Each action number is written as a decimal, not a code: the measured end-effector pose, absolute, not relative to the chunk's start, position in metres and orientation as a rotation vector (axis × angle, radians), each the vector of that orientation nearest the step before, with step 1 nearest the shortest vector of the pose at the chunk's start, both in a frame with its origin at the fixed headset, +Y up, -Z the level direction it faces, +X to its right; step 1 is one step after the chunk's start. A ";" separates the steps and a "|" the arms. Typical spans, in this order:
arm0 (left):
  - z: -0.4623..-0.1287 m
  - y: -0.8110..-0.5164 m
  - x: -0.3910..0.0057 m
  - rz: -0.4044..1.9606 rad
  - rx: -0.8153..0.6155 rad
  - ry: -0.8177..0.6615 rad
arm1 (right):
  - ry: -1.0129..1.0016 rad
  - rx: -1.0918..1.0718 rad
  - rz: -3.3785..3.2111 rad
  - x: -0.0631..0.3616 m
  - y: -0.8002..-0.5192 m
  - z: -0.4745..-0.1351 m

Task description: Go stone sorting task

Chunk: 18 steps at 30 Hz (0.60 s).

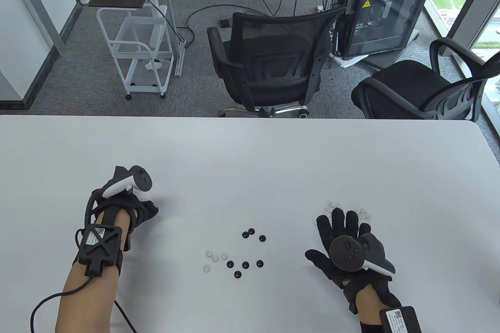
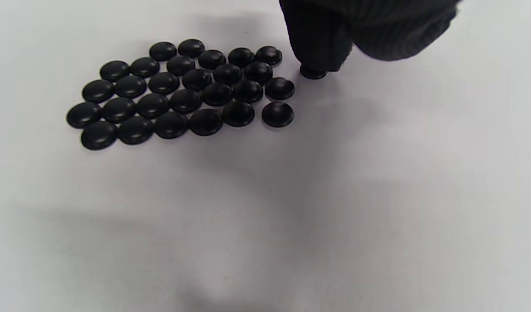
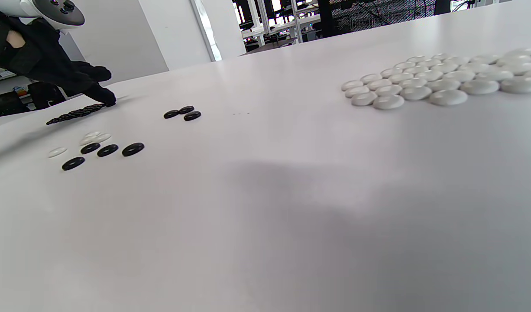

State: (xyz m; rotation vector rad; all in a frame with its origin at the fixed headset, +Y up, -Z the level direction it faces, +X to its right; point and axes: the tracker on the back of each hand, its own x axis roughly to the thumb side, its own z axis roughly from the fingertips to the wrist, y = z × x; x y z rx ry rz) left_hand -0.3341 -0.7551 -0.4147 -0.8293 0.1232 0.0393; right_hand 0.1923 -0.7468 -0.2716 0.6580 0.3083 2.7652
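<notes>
**Sorting Go stones: black to the left, white to the right**

On the white desk point(image 1: 250, 153), 2 sorted groups. Near the left edge, a tight cluster of black stones point(image 2: 179, 91), packed in rows, probably to keep the colour together and the middle free. Near the right edge, a similar cluster of white stones point(image 3: 434, 78), partly hidden under the right hand in the table view.

Left hand point(image 1: 129, 208) low at the right end of the black cluster, fingers point(image 2: 322, 43) pointed down on 1 black stone point(image 2: 313, 73), just beside the group. Seems to be setting or pushing this stone into place; cannot tell whether pinched or only pressed from above.

Right hand point(image 1: 343, 239) flat over the desk, fingers straight and spread, holding nothing, tips reaching the white cluster.

Still unsorted in the middle of the desk, toward the near edge: 7 loose black stones point(image 1: 245, 264) and about 4 loose white stones point(image 1: 215, 258), mixed close together. Judged well advanced, with only this small remainder left to separate.
</notes>
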 end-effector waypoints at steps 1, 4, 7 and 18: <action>-0.414 -0.755 -0.337 0.033 -0.834 0.131 | 0.309 0.658 2.766 0.192 -0.747 -0.272; -0.413 -0.754 -0.344 0.048 -0.838 0.148 | 0.316 0.658 2.765 0.192 -0.747 -0.272; -0.411 -0.753 -0.346 0.053 -0.838 0.147 | 0.316 0.658 2.764 0.191 -0.747 -0.271; -0.401 -0.723 -0.285 0.076 -0.769 -0.141 | 0.312 0.657 2.766 0.191 -0.747 -0.272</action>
